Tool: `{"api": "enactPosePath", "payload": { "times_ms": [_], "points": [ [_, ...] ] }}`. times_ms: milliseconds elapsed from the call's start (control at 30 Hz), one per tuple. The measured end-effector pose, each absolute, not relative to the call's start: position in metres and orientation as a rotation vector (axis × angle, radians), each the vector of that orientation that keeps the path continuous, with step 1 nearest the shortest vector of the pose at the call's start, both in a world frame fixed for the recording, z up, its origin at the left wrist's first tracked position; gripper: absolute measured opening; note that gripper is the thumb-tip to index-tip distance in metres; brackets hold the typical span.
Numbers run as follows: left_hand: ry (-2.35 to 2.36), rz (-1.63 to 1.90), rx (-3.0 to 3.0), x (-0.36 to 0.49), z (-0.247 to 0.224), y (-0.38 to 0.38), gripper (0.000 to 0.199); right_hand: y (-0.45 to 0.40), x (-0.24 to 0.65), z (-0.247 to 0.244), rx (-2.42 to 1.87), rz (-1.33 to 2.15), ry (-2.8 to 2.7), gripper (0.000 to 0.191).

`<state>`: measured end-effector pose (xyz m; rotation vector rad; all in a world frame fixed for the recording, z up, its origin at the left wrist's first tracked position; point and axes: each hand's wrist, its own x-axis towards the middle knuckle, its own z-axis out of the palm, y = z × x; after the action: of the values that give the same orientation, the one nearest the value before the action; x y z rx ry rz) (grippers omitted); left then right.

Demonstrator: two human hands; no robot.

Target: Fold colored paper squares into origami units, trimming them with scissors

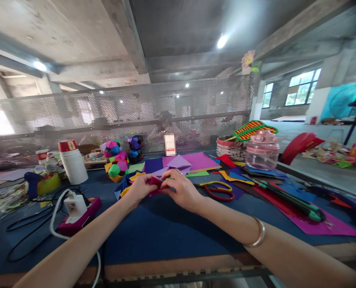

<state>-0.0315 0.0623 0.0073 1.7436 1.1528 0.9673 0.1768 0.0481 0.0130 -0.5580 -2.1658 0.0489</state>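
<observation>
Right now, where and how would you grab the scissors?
Probably by the red loop, pinching its near rim, coming from the near right. The scissors look to lie flat, handle loops at the right, red one nearer the wearer, blades pointing left, toward the right hand.

The left hand (141,188) is pinching between thumb and bent fingers. Just to its right, the right hand (180,189) is facing it, fingers arching over the thumb, the fingertips of both hands lying close together. Behind each hand, the left forearm (90,232) and right forearm (226,222) are slanting outward, bare.
</observation>
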Motion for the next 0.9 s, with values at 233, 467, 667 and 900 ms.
{"api": "enactPosePath", "payload": {
  "times_ms": [233, 467, 667, 900],
  "points": [
    [1.163, 0.954, 1.897, -0.027, 0.005, 0.060, 0.029, 0.047, 0.172, 0.007, -0.778, 0.214, -2.033, 0.032],
    [1.064, 1.062, 2.014, -0.018, 0.005, 0.052, 0.029, 0.054, 0.173, 0.005, -0.911, 0.348, -2.159, 0.015],
    [1.005, 1.186, 1.987, -0.011, 0.008, 0.043, 0.033, 0.057, 0.175, 0.007, -1.041, 0.290, -2.132, 0.021],
    [1.129, 1.029, 1.989, -0.009, 0.003, 0.045, 0.029, 0.055, 0.173, 0.006, -1.045, 0.261, -2.065, 0.022]
  ]
}}
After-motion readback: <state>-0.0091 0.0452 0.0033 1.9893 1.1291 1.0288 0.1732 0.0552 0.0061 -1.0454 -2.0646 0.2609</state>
